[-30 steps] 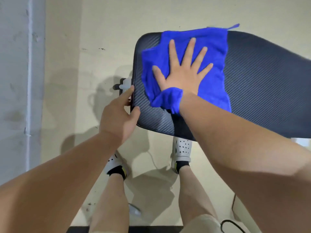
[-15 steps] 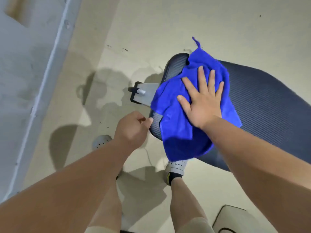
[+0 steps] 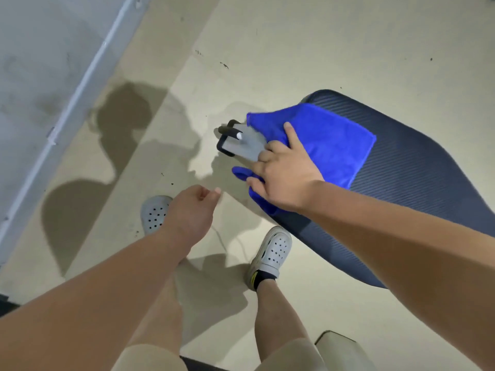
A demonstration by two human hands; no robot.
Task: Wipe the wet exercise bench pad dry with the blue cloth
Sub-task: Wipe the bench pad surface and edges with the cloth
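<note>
Head view: right hand (image 3: 284, 178) grasping blue cloth (image 3: 329, 140) at bench pad (image 3: 417, 167) end; left hand (image 3: 191, 210) loosely curled, empty.

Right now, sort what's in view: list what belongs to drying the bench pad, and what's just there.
For the job:
- blue cloth, draped over the pad's end
- bench pad, dark and ribbed
- right hand, fingers pressing the cloth
- left hand, loosely curled, off the bench

Just there:
- grey bracket with a pin at the bench end
- white clogs
- floor

The bench pad (image 3: 417, 183) runs off the right edge.
</note>
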